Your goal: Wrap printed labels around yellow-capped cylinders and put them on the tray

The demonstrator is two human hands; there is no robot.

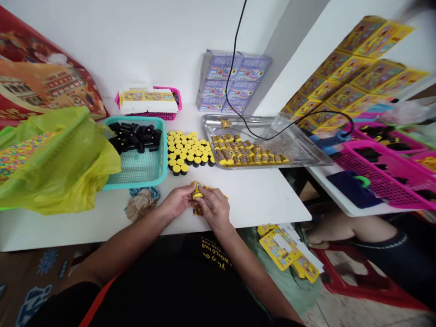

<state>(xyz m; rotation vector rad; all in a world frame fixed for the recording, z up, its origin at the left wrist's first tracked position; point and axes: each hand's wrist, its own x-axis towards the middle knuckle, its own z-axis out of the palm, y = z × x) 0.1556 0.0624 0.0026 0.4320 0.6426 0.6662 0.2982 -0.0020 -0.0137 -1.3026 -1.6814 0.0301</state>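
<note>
My left hand [175, 202] and my right hand [214, 210] meet over the white table [265, 204], both gripping a small yellow-capped container [197, 195]. A yellow printed paper strip [196, 209] lies under and around it, partly hidden by my fingers. Just beyond my hands stands a block of black pots with yellow caps [187, 150]. Black uncapped tubes [132, 138] lie in a teal plastic basket [164, 150]. To the right, label-wrapped pots [245, 154] lie in rows on a steel tray [265, 165].
A yellow plastic bag [57, 168] of colourful beads lies at the left. Purple boxes [231, 79] stand against the wall, and yellow cards [357, 77] are stacked at right. Pink baskets [381, 170] sit on a lower table. A person's leg [344, 229] rests by a red stool [344, 277].
</note>
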